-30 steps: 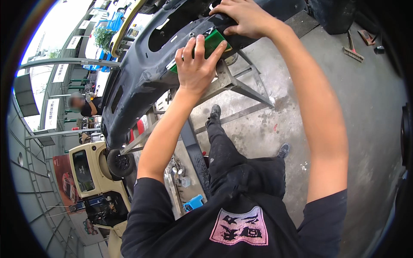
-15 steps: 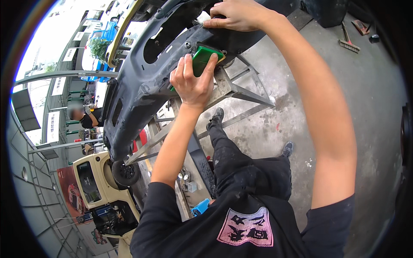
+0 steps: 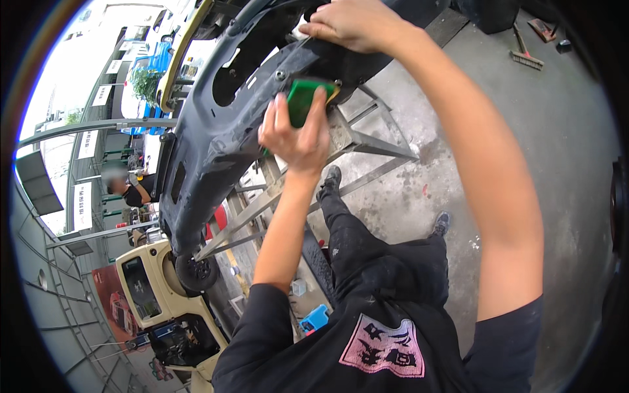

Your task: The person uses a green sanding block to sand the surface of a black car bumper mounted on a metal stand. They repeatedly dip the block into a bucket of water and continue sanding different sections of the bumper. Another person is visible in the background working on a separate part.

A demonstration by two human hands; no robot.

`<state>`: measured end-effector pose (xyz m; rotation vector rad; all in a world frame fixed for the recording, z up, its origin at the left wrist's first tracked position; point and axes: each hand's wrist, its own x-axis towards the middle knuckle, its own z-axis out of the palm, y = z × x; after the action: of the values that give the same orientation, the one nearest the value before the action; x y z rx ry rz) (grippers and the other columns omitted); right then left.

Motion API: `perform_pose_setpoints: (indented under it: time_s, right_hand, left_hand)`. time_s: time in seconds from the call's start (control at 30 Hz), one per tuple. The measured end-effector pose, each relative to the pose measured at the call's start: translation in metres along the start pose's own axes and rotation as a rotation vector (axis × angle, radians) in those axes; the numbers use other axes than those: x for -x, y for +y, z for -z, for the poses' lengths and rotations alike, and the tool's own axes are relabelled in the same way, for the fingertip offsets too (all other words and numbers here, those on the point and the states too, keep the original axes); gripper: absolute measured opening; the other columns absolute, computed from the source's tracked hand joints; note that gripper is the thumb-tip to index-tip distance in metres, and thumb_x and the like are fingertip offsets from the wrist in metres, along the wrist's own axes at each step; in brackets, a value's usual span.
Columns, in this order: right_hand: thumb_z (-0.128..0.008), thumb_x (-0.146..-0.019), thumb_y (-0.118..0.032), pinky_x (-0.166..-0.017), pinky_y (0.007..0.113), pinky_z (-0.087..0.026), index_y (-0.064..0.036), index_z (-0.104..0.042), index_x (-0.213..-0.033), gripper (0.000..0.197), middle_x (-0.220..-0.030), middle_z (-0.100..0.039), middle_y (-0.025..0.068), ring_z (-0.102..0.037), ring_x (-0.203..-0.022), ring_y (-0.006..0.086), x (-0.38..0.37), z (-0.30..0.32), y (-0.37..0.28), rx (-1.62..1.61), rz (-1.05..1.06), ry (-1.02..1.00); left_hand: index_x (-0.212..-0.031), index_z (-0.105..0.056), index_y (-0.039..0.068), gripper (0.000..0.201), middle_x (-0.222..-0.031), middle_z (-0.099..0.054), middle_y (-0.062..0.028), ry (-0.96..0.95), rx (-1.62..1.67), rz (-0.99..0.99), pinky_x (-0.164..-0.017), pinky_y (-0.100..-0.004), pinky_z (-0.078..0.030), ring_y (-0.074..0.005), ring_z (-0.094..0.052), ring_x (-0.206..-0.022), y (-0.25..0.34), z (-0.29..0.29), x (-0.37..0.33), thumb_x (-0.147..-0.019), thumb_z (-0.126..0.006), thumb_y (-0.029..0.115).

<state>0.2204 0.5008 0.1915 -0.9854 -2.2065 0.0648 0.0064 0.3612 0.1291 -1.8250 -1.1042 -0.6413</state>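
Left hand [image 3: 298, 139]: blurred, thumb and fingers gripping a green block [image 3: 302, 103], which I see against a dark grey body panel [image 3: 219, 134]; right hand [image 3: 350, 25]: on the panel farther right, fingers bent, whether gripping I cannot tell; metal trestle [image 3: 383, 149]: beneath the panel; broom [image 3: 527, 61]: on the floor [image 3: 557, 170], upper right.

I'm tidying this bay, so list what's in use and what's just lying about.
In use:
green block, in the left hand
dark grey vehicle panel, right hand at its edge
metal stand beneath

Apparently lying about:
broom
clear container
blue object
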Motion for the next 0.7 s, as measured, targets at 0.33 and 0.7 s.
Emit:
perform_pose_setpoints:
  time_s: [0.33, 0.7]
  right_hand:
    - [-0.049, -0.099, -0.042, -0.069, 0.049, -0.053, -0.0088, -0.074, -0.084, 0.044, -0.082, -0.073, 0.0152, -0.071, -0.079, 0.0353, 0.002, -0.005, 0.003, 0.043, 0.072, 0.048]
    - [-0.048, -0.098, -0.039, -0.069, 0.050, -0.053, -0.0100, -0.071, -0.083, 0.040, -0.081, -0.072, 0.0149, -0.070, -0.078, 0.0367, 0.003, -0.014, 0.007, 0.105, 0.119, 0.111]
  left_hand:
    - [-0.119, -0.077, 0.032, 0.057, -0.136, -0.049, -0.0149, -0.002, 0.051, 0.110, -0.103, -0.0441, -0.038, -0.0351, -0.047, -0.119, 0.000, 0.005, 0.022, -0.065, -0.088, 0.015]
    - [-0.117, -0.078, 0.030, 0.053, -0.138, -0.048, -0.0154, 0.026, 0.128, -0.002, -0.101, -0.0411, -0.039, -0.0332, -0.049, -0.120, -0.028, 0.018, 0.017, -0.067, -0.091, 0.019]
